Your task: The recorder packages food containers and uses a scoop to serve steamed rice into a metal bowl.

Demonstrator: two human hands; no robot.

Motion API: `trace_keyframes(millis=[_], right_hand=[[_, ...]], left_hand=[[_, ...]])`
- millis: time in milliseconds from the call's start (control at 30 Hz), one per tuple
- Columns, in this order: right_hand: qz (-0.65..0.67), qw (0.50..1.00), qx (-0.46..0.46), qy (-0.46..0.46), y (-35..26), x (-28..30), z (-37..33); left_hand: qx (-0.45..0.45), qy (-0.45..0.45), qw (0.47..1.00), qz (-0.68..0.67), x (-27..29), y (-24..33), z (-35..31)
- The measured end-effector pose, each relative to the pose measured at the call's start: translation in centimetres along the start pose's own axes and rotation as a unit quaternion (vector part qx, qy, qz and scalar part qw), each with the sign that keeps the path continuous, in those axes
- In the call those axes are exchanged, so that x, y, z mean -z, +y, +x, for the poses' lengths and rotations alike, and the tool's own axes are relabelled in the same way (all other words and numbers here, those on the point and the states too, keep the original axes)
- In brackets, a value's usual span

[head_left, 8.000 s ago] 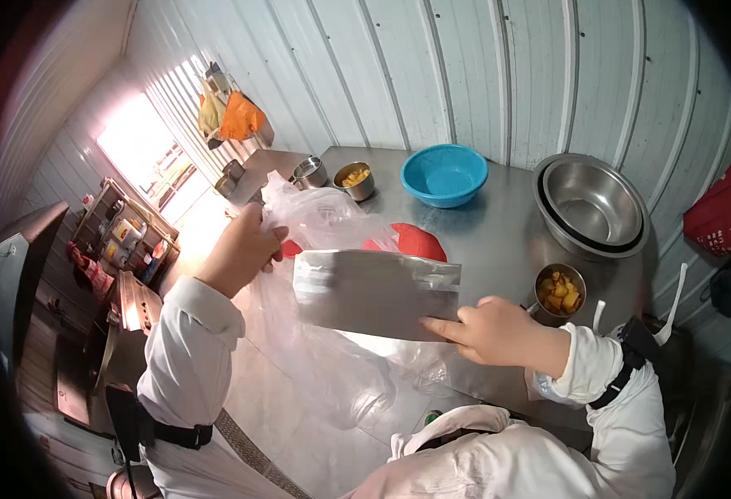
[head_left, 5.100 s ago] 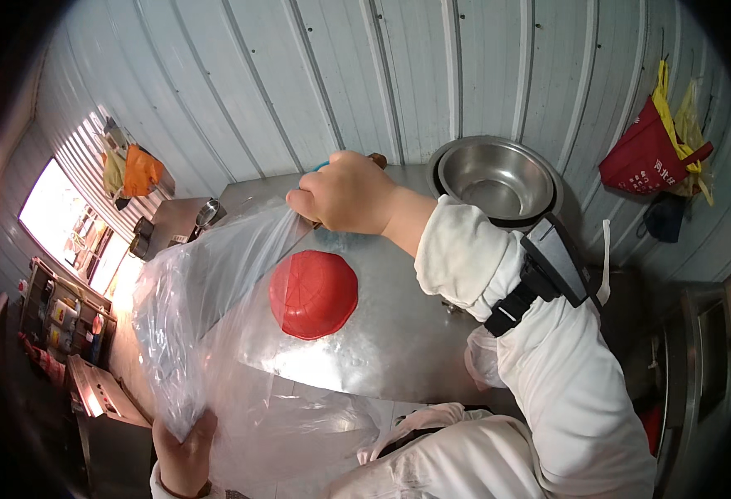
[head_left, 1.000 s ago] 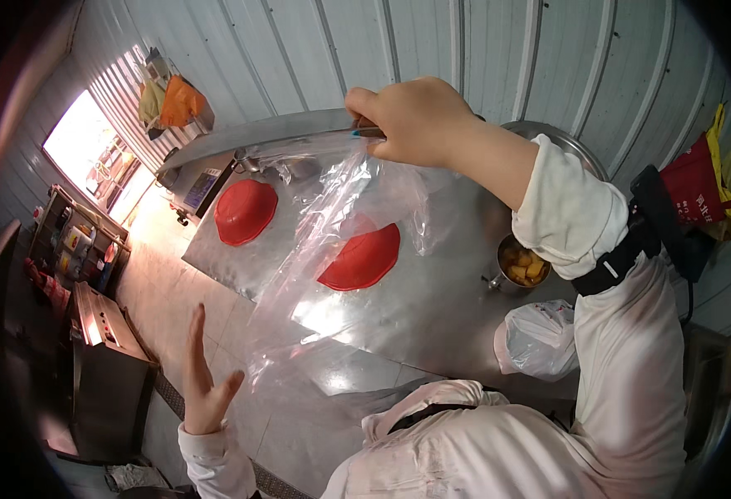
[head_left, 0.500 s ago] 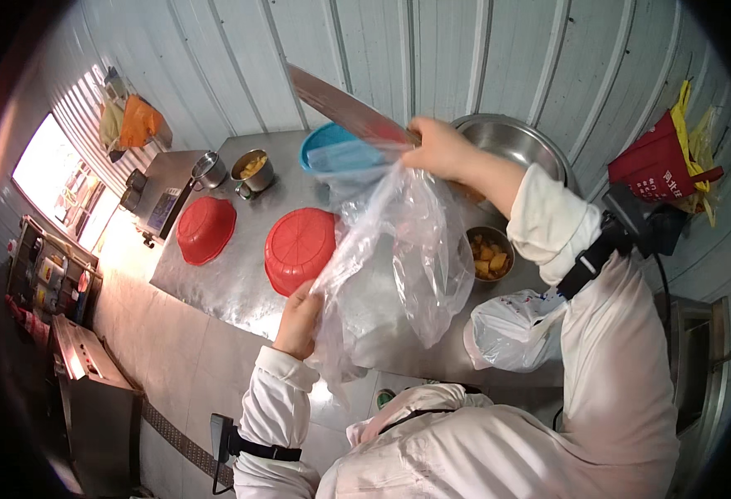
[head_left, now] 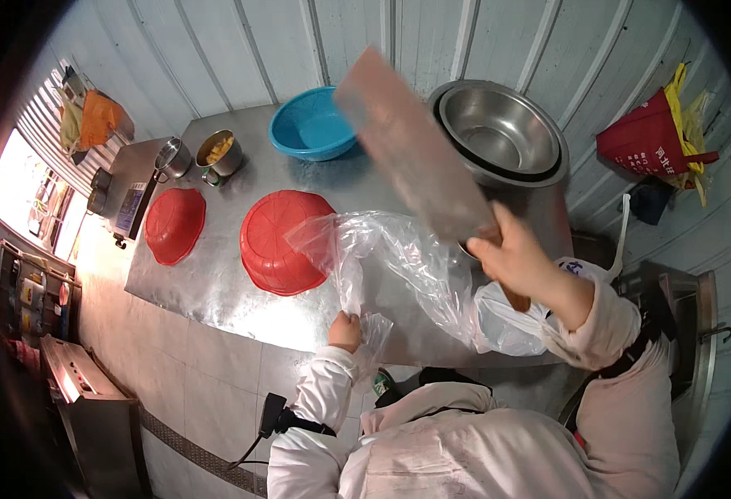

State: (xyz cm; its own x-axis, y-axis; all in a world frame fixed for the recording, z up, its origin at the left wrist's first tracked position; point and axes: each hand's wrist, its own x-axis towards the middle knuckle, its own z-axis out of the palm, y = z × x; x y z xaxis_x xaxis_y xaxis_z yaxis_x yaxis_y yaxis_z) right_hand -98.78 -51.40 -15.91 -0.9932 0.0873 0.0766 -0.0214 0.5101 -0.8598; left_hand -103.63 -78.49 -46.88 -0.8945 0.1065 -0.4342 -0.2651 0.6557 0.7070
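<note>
My right hand (head_left: pixel 521 256) is closed round the handle of a cleaver (head_left: pixel 411 154), its broad blade raised and slanting to the far left above the table. My left hand (head_left: pixel 345 331), near the table's front edge, grips a clear plastic bag (head_left: pixel 415 258). The bag stretches from that fist across the table, limp and crumpled. One end of it overlaps an upturned red basin (head_left: pixel 284 245). A white plastic bag (head_left: pixel 502 320) sits below my right hand. The small bowl by the cleaver handle is nearly hidden by blade and hand.
On the steel table (head_left: pixel 216 287) are a second upturned red basin (head_left: pixel 176 226), a blue basin (head_left: pixel 311 129), stacked steel bowls (head_left: pixel 498 125), a metal cup of yellow pieces (head_left: pixel 219 152) and another metal cup (head_left: pixel 172 158). A red bag (head_left: pixel 648 145) hangs at the right wall.
My right hand has come nearer and to the right with the cleaver, away from the clear bag. My left hand has shifted right and nearer, still holding the bag, which has dropped onto the table.
</note>
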Motion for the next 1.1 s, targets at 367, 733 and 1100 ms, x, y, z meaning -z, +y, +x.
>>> trace_keyframes(millis=[367,733,1100], right_hand=[[-0.332,0.924,0.031,-0.19,8.6,-13.8,-6.4],[-0.345,0.914,0.071,-0.204,11.2,-21.9,-3.3],[-0.322,0.908,0.058,-0.262,10.1,-21.0,-4.9]], left_hand=[[-0.081,-0.073,0.983,0.145,1.1,-0.5,-4.9],[-0.023,-0.073,0.974,0.215,0.0,2.9,-6.7],[-0.113,0.085,0.989,-0.053,1.9,-2.6,-7.6]])
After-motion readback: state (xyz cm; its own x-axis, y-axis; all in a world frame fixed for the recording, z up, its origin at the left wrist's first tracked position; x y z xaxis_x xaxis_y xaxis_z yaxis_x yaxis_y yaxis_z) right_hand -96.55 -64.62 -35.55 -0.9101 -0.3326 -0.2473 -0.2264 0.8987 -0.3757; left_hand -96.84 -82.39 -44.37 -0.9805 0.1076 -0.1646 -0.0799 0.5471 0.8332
